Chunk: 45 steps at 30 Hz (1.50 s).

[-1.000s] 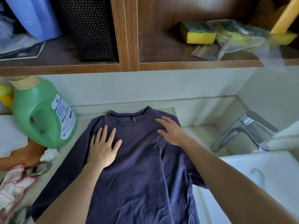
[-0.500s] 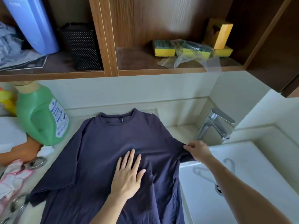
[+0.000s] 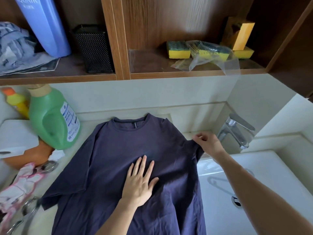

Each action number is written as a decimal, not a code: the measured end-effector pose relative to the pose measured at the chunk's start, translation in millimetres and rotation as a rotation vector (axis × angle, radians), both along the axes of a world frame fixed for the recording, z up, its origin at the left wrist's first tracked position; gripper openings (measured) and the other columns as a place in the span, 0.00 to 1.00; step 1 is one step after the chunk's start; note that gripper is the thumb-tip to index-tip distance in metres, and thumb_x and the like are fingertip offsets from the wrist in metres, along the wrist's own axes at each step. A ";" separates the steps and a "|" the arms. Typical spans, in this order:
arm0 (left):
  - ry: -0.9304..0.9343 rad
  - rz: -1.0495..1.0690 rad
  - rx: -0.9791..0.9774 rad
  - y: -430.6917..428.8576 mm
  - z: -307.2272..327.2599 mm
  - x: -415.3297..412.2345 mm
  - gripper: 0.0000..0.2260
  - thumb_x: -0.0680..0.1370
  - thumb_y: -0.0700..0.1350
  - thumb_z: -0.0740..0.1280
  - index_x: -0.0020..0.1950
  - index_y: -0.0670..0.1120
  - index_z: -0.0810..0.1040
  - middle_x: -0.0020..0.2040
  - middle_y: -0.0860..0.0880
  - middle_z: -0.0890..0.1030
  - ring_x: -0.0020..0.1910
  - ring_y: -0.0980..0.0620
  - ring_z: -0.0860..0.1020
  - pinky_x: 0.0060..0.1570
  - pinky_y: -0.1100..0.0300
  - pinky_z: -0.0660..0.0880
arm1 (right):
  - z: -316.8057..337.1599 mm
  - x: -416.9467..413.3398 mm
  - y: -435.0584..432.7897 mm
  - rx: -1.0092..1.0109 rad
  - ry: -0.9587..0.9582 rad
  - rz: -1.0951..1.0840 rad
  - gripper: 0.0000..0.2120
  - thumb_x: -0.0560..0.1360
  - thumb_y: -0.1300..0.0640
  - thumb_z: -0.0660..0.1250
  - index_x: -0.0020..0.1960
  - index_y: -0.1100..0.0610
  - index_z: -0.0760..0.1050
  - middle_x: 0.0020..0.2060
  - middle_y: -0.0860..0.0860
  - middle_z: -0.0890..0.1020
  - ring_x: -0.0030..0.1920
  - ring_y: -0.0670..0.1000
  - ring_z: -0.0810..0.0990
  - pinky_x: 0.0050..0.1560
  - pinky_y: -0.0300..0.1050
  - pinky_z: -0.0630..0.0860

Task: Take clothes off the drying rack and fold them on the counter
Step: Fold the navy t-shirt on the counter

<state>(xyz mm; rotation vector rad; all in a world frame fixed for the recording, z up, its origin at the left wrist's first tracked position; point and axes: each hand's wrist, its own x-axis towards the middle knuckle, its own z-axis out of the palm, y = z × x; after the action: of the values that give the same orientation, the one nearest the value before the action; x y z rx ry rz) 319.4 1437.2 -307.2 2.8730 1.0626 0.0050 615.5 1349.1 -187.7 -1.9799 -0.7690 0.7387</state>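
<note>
Navy short-sleeved cotton T-shirt (image 3: 118, 158) lay flat, collar at the counter's (image 3: 88, 122) back edge. Left hand (image 3: 139, 182) pressed its middle, fingers straight and spread. Right hand (image 3: 205, 144) pinched the sink-side sleeve.

Counter (image 3: 88, 123): navy T-shirt (image 3: 118, 158) flat, green bottle (image 3: 49, 121).

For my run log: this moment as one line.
stage: folding | item: dark navy T-shirt flat on pale counter | left hand presses chest | right hand pinches sleeve
</note>
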 end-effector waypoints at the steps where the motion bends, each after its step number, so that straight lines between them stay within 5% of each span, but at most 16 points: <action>1: 0.000 0.000 0.007 0.3 -0.6 0.1 0.30 0.81 0.64 0.51 0.79 0.50 0.63 0.80 0.42 0.59 0.78 0.42 0.61 0.73 0.45 0.57 | 3.6 -0.7 -1.4 0.094 0.258 0.056 0.23 0.71 0.38 0.72 0.50 0.58 0.82 0.39 0.54 0.83 0.41 0.56 0.83 0.44 0.49 0.77; 3: -0.004 0.004 0.017 1.0 -2.0 0.2 0.30 0.81 0.64 0.50 0.80 0.51 0.62 0.80 0.42 0.58 0.78 0.43 0.60 0.73 0.45 0.58 | 2.0 2.1 -3.5 0.176 0.593 0.044 0.33 0.71 0.32 0.65 0.58 0.60 0.80 0.44 0.55 0.84 0.44 0.54 0.84 0.47 0.49 0.77; 7: -0.017 0.002 0.026 -1.0 -1.9 0.2 0.30 0.81 0.64 0.51 0.79 0.51 0.62 0.81 0.43 0.58 0.79 0.43 0.59 0.74 0.45 0.58 | -38.6 -3.2 -15.3 -0.273 0.436 -0.112 0.31 0.74 0.31 0.62 0.65 0.54 0.72 0.59 0.55 0.79 0.56 0.57 0.80 0.54 0.53 0.76; 10: -0.022 -0.002 0.042 -0.8 -0.6 0.4 0.30 0.81 0.64 0.52 0.79 0.51 0.62 0.81 0.43 0.58 0.79 0.43 0.59 0.74 0.45 0.58 | -51.2 -20.4 -6.1 -0.266 0.584 -0.104 0.26 0.75 0.32 0.63 0.60 0.52 0.76 0.55 0.53 0.82 0.55 0.57 0.81 0.52 0.51 0.78; 16: -0.031 0.005 0.046 -1.2 -0.6 0.6 0.30 0.82 0.65 0.50 0.80 0.51 0.60 0.81 0.44 0.56 0.79 0.44 0.57 0.74 0.45 0.57 | -43.5 -16.8 21.1 -0.087 0.219 -0.300 0.06 0.74 0.56 0.74 0.42 0.58 0.80 0.36 0.54 0.79 0.34 0.50 0.75 0.31 0.39 0.71; 21: -0.046 0.002 0.052 -2.1 1.0 -0.6 0.30 0.82 0.65 0.48 0.81 0.51 0.59 0.82 0.44 0.54 0.80 0.45 0.54 0.75 0.45 0.57 | -18.7 -2.4 25.9 -0.024 0.016 -0.548 0.06 0.71 0.54 0.76 0.41 0.53 0.80 0.38 0.51 0.82 0.48 0.57 0.82 0.49 0.43 0.74; 23: -0.046 0.018 0.031 -3.3 4.9 1.2 0.30 0.82 0.65 0.48 0.80 0.51 0.59 0.81 0.44 0.54 0.80 0.44 0.55 0.75 0.45 0.57 | 0.1 -17.7 42.5 0.138 -0.065 -0.368 0.04 0.72 0.55 0.75 0.45 0.54 0.83 0.40 0.49 0.84 0.46 0.51 0.83 0.49 0.43 0.76; 26: -0.031 0.014 0.035 -0.9 4.1 0.9 0.30 0.82 0.64 0.50 0.80 0.51 0.61 0.81 0.43 0.57 0.79 0.44 0.57 0.74 0.45 0.57 | 33.2 -52.3 68.4 0.321 0.040 0.221 0.03 0.75 0.63 0.72 0.46 0.57 0.84 0.41 0.47 0.86 0.44 0.43 0.83 0.48 0.35 0.76; 29: 0.003 -0.030 0.013 -10.1 11.3 0.1 0.22 0.79 0.62 0.53 0.69 0.60 0.75 0.70 0.55 0.76 0.78 0.42 0.57 0.78 0.45 0.47 | 27.2 -44.7 78.4 0.365 0.029 0.071 0.09 0.76 0.65 0.70 0.43 0.52 0.82 0.40 0.47 0.85 0.41 0.47 0.83 0.47 0.43 0.78; 31: 0.025 0.166 -0.158 -4.0 35.1 4.0 0.15 0.76 0.61 0.50 0.46 0.78 0.74 0.48 0.79 0.75 0.79 0.39 0.49 0.79 0.47 0.43 | 11.2 -36.4 70.5 0.200 -0.059 -0.078 0.08 0.76 0.61 0.68 0.46 0.49 0.81 0.41 0.47 0.84 0.42 0.50 0.83 0.46 0.45 0.78; 32: -0.061 0.219 -0.194 -3.0 37.6 0.8 0.15 0.75 0.60 0.51 0.42 0.74 0.76 0.42 0.78 0.75 0.78 0.41 0.51 0.78 0.51 0.50 | 3.4 -38.8 64.3 0.086 -0.104 -0.064 0.07 0.76 0.59 0.68 0.48 0.48 0.80 0.42 0.48 0.84 0.44 0.51 0.83 0.45 0.42 0.75; 34: -0.417 0.190 -0.533 -4.0 31.3 -3.3 0.11 0.74 0.52 0.58 0.52 0.61 0.77 0.46 0.64 0.81 0.67 0.48 0.72 0.67 0.54 0.71 | -17.1 -48.9 56.9 -0.019 -0.097 0.053 0.07 0.76 0.59 0.68 0.51 0.48 0.78 0.43 0.49 0.83 0.42 0.51 0.82 0.40 0.38 0.73; 37: -0.947 0.487 -0.945 7.7 47.5 0.2 0.11 0.77 0.34 0.60 0.51 0.47 0.78 0.48 0.53 0.82 0.51 0.50 0.80 0.50 0.69 0.76 | -37.0 -63.7 52.5 -0.004 -0.086 0.193 0.08 0.75 0.59 0.69 0.50 0.47 0.78 0.44 0.49 0.83 0.39 0.50 0.82 0.37 0.33 0.73; 40: -1.340 0.877 -1.321 27.4 70.6 6.0 0.11 0.85 0.49 0.57 0.59 0.47 0.77 0.53 0.48 0.83 0.56 0.46 0.80 0.56 0.59 0.77 | -48.2 -68.2 55.0 -0.042 -0.142 0.184 0.08 0.75 0.58 0.70 0.52 0.48 0.78 0.49 0.49 0.81 0.44 0.48 0.80 0.41 0.30 0.72; 42: -1.353 1.056 -1.490 47.9 69.5 3.0 0.26 0.77 0.67 0.62 0.65 0.50 0.73 0.59 0.45 0.80 0.60 0.42 0.78 0.62 0.43 0.75 | -55.3 -70.6 57.7 -0.062 -0.206 0.153 0.12 0.75 0.55 0.70 0.58 0.49 0.76 0.55 0.50 0.77 0.51 0.49 0.78 0.50 0.36 0.73; 45: -1.107 1.093 -1.362 58.6 61.4 2.8 0.39 0.67 0.64 0.77 0.72 0.53 0.65 0.65 0.50 0.76 0.63 0.44 0.77 0.63 0.39 0.73 | -61.3 -74.3 61.5 -0.166 -0.229 0.120 0.25 0.75 0.47 0.70 0.69 0.49 0.67 0.61 0.52 0.73 0.61 0.55 0.75 0.58 0.49 0.75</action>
<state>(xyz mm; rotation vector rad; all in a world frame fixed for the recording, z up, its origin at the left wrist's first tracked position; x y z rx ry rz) 322.2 1495.9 -245.8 0.6634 1.3007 0.5627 541.2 1410.6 -249.0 -2.2104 -0.9965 0.6701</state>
